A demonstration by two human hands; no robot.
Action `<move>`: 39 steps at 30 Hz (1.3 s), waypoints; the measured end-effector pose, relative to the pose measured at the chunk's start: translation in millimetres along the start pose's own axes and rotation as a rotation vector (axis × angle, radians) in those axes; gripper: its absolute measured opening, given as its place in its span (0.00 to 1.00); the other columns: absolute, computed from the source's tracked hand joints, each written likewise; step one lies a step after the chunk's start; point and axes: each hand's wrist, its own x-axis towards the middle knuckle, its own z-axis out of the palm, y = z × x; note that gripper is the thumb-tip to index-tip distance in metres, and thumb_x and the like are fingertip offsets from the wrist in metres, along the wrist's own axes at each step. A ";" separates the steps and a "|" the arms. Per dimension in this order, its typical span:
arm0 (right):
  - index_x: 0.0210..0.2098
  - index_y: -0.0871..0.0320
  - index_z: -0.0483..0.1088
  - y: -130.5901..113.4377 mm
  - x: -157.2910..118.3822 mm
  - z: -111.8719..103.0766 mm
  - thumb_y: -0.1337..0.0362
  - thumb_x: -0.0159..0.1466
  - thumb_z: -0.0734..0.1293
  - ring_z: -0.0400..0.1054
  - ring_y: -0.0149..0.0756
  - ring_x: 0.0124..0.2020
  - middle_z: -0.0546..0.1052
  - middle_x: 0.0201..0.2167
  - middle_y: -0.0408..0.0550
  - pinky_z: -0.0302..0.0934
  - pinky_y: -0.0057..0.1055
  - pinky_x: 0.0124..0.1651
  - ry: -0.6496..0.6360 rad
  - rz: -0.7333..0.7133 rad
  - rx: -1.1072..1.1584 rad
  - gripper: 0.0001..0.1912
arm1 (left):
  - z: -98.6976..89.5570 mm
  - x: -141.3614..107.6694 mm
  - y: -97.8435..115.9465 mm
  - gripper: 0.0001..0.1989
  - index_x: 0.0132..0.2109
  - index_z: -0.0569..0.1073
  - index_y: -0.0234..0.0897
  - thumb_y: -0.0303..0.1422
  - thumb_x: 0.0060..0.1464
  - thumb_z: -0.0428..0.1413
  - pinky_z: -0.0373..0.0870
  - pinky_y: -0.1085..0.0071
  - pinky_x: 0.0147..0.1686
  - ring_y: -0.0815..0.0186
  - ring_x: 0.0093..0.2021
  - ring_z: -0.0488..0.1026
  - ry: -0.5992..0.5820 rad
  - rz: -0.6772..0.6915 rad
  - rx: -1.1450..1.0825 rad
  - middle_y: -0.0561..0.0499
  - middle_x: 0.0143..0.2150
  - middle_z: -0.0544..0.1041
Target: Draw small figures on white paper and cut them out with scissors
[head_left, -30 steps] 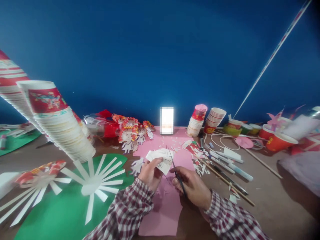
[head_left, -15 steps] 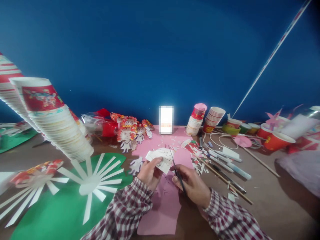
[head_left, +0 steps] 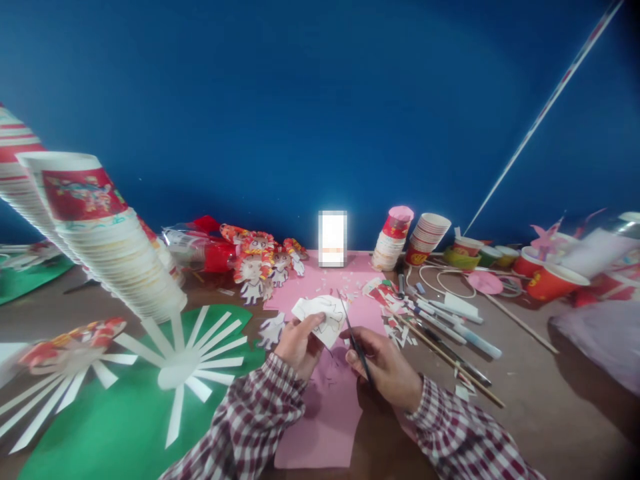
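Line-drawn white paper (head_left: 332,319) is pinched in the left hand (head_left: 299,349); the right hand (head_left: 391,371) grips scissors (head_left: 353,336) at its right edge, over pink paper (head_left: 320,443).

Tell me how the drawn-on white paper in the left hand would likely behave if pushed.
The white paper looks thin, so it is probably very light. The left hand holds it by the near side, leaving the far edge free, so that edge would likely flex. Pinched on one side only, it might also pivot.
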 end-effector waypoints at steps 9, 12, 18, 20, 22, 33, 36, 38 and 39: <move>0.45 0.61 0.65 -2.1 -0.3 -0.7 0.60 0.61 0.63 0.59 0.27 0.24 0.65 0.24 0.41 0.56 0.24 0.26 -0.012 -0.001 -0.013 0.15 | -2.5 2.1 -1.5 0.08 0.32 0.74 0.30 0.23 0.40 0.61 0.71 0.74 0.33 0.68 0.30 0.74 -0.012 0.005 -0.001 0.49 0.30 0.78; 0.45 0.62 0.65 -2.0 -0.2 -0.1 0.60 0.61 0.63 0.58 0.27 0.23 0.65 0.23 0.40 0.56 0.23 0.25 -0.011 -0.003 -0.001 0.15 | -1.7 2.1 -1.1 0.08 0.32 0.74 0.30 0.23 0.40 0.61 0.72 0.73 0.34 0.68 0.30 0.74 -0.008 0.002 -0.001 0.49 0.30 0.78; 0.45 0.61 0.65 -3.4 -0.6 -0.2 0.58 0.61 0.63 0.58 0.26 0.21 0.64 0.22 0.40 0.55 0.23 0.23 -0.012 0.026 0.005 0.16 | 0.7 1.4 0.9 0.08 0.31 0.73 0.30 0.22 0.39 0.61 0.72 0.74 0.33 0.68 0.30 0.74 0.009 -0.005 -0.014 0.49 0.30 0.78; 0.44 0.61 0.66 -5.2 -0.8 -0.4 0.58 0.61 0.63 0.58 0.26 0.20 0.64 0.21 0.40 0.55 0.23 0.23 -0.009 0.040 -0.009 0.16 | 1.1 1.2 0.9 0.08 0.31 0.73 0.31 0.22 0.39 0.61 0.72 0.74 0.33 0.68 0.30 0.74 0.012 -0.006 -0.016 0.49 0.30 0.78; 0.43 0.61 0.66 -6.8 -0.8 -0.4 0.57 0.61 0.63 0.57 0.26 0.19 0.64 0.21 0.40 0.54 0.23 0.22 -0.008 0.048 -0.011 0.16 | 1.1 1.2 0.8 0.08 0.31 0.74 0.30 0.22 0.38 0.61 0.72 0.74 0.33 0.68 0.30 0.74 0.022 -0.011 -0.010 0.49 0.30 0.78; 0.43 0.61 0.67 -1.2 -2.3 0.1 0.58 0.60 0.64 0.54 0.27 0.22 0.61 0.21 0.38 0.51 0.24 0.24 0.017 0.053 0.009 0.15 | 0.5 2.1 0.4 0.06 0.30 0.74 0.30 0.22 0.40 0.61 0.73 0.75 0.32 0.68 0.30 0.74 0.040 -0.009 -0.013 0.48 0.31 0.78; 0.43 0.61 0.67 -0.5 -2.3 0.5 0.58 0.60 0.64 0.54 0.26 0.21 0.62 0.20 0.38 0.50 0.24 0.23 0.019 0.069 0.011 0.16 | 0.6 1.7 0.6 0.05 0.30 0.74 0.30 0.22 0.41 0.60 0.73 0.75 0.32 0.68 0.30 0.75 0.064 -0.020 -0.016 0.48 0.31 0.78; 0.43 0.61 0.67 -0.1 -2.1 0.8 0.57 0.60 0.64 0.55 0.27 0.21 0.62 0.20 0.39 0.51 0.24 0.23 0.021 0.070 -0.002 0.16 | 0.6 1.3 0.7 0.05 0.30 0.74 0.30 0.21 0.41 0.59 0.73 0.76 0.32 0.68 0.30 0.75 0.073 -0.030 -0.022 0.49 0.30 0.78; 0.43 0.61 0.68 0.1 -1.9 1.0 0.57 0.60 0.64 0.55 0.27 0.21 0.62 0.20 0.39 0.51 0.24 0.23 0.023 0.069 -0.010 0.16 | 0.5 1.1 0.7 0.05 0.30 0.74 0.30 0.21 0.41 0.59 0.73 0.76 0.32 0.69 0.30 0.75 0.073 -0.033 -0.025 0.49 0.30 0.78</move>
